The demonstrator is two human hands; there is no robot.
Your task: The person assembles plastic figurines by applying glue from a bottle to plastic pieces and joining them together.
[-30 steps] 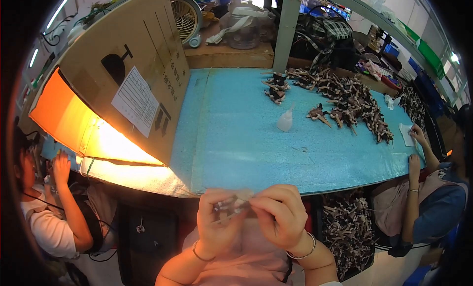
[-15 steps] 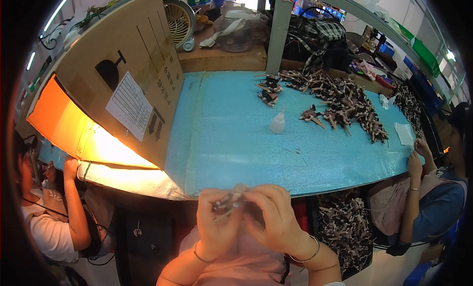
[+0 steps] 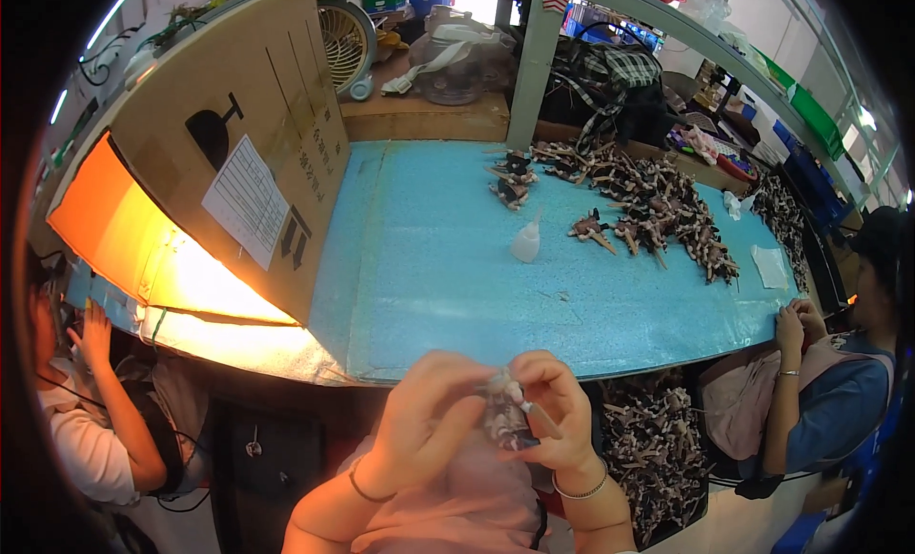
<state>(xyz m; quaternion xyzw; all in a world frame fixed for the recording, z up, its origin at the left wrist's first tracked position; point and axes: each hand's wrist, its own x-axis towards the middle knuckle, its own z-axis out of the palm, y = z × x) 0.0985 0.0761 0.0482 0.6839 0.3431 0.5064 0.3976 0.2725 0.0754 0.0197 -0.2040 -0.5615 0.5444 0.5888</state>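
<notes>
We see the small figure (image 3: 507,416) pinched in the right hand's (image 3: 564,420) grip, where earlier the left hand (image 3: 424,430) held it; the left fingers, blurred, now curve by its top, and we cannot tell whether they pinch; it hangs between both hands, before the glossy blue table (image 3: 429,297); there we see a translucent, pointed bottle (image 3: 525,242) near a tangled, stick-limbed heap (image 3: 667,196).

Head cam was a wide fisheye aimed down and forward, left hand (image 3: 427,425) and right hand (image 3: 564,422) pretty close, blue tabletop (image 3: 429,297) beyond.
</notes>
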